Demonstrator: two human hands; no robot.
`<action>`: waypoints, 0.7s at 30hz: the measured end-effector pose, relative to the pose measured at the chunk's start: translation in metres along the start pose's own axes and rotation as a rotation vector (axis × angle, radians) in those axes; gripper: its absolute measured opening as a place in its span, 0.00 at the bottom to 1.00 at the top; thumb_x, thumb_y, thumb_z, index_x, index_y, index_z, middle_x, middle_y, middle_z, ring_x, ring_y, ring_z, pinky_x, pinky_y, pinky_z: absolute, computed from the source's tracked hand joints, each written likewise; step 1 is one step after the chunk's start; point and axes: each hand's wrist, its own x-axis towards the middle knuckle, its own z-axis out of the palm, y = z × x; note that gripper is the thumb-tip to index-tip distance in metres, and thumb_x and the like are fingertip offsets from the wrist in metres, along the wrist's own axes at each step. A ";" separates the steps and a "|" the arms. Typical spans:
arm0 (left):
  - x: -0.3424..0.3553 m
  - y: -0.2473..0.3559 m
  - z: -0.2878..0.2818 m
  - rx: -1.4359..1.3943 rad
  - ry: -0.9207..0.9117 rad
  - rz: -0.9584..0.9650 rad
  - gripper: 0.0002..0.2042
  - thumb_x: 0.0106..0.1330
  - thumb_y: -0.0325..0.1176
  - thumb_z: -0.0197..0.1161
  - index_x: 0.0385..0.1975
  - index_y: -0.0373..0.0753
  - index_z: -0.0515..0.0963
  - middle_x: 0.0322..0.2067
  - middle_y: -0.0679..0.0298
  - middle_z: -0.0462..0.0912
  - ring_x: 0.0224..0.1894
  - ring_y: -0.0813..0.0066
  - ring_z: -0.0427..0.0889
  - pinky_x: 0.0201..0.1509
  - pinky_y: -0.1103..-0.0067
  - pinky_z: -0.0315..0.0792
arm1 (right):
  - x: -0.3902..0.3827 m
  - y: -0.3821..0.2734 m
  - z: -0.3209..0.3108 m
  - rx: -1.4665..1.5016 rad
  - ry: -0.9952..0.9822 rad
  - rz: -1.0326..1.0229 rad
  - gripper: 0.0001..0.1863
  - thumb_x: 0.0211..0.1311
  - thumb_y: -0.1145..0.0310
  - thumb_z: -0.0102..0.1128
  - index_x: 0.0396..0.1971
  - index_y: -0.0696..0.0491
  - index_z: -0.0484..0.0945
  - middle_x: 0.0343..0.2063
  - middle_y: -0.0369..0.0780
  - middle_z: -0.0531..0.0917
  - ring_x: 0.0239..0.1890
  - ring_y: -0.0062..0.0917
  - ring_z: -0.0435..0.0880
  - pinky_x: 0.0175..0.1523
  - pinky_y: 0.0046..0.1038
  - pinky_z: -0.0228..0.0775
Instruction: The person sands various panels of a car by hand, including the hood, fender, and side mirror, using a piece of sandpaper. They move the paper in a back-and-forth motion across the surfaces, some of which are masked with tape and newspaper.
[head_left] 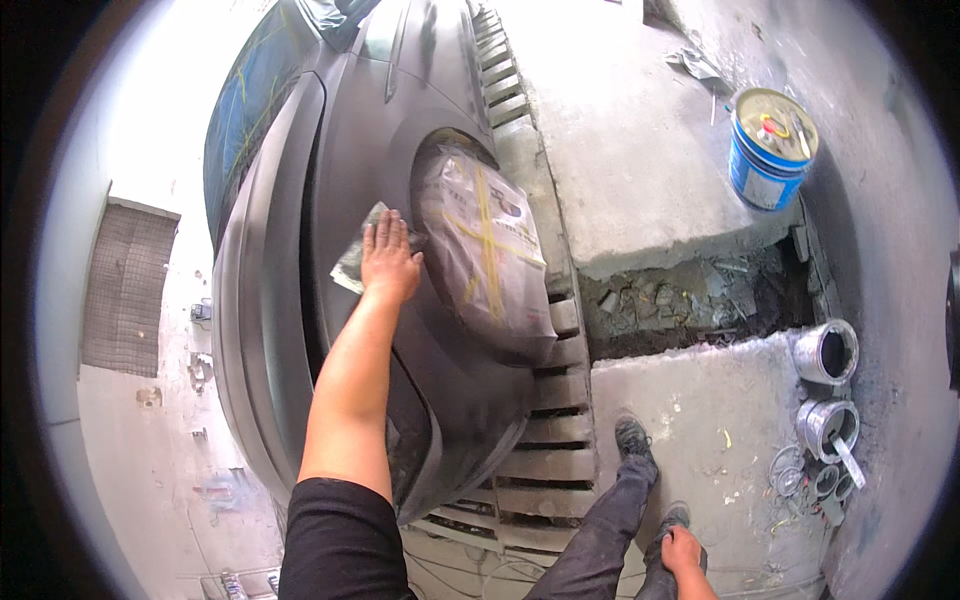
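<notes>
"One worry from my remote seat?"

"Left hand (391,266), fingers (383,232) slightly parted, lies on a grey folded sheet (351,260) against the matte-grey curved car fender (362,145); right hand (682,550), I can't tell. Uneven pressure could scratch; drifting right could snag the translucent yellow-taped wheel cover (512,265)"

Head camera: left one of a worn pair | looks down from head height, upright, wide fisheye | car (352,180) near, left to centre | floor (700,400) farther below, right
</notes>
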 end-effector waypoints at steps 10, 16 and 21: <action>-0.004 -0.013 -0.004 0.086 -0.174 0.500 0.34 0.72 0.53 0.43 0.70 0.34 0.54 0.73 0.57 0.50 0.76 0.64 0.45 0.78 0.64 0.34 | 0.053 -0.125 -0.098 -0.077 0.026 -0.157 0.18 0.58 0.61 0.56 0.44 0.55 0.81 0.44 0.48 0.83 0.49 0.43 0.80 0.56 0.41 0.71; 0.129 -0.081 -0.028 -0.250 0.148 -0.109 0.36 0.69 0.50 0.50 0.71 0.34 0.51 0.74 0.58 0.48 0.76 0.62 0.44 0.77 0.61 0.38 | 0.078 -0.152 -0.135 -0.169 -0.016 -0.242 0.16 0.55 0.63 0.58 0.41 0.55 0.82 0.45 0.47 0.83 0.50 0.44 0.78 0.56 0.42 0.69; 0.081 -0.050 -0.036 -0.291 0.141 -0.088 0.36 0.67 0.49 0.54 0.70 0.34 0.53 0.73 0.54 0.48 0.76 0.57 0.44 0.76 0.58 0.39 | 0.116 -0.159 -0.191 -0.345 -0.265 -0.192 0.24 0.59 0.53 0.53 0.51 0.51 0.80 0.58 0.45 0.76 0.66 0.40 0.64 0.69 0.44 0.53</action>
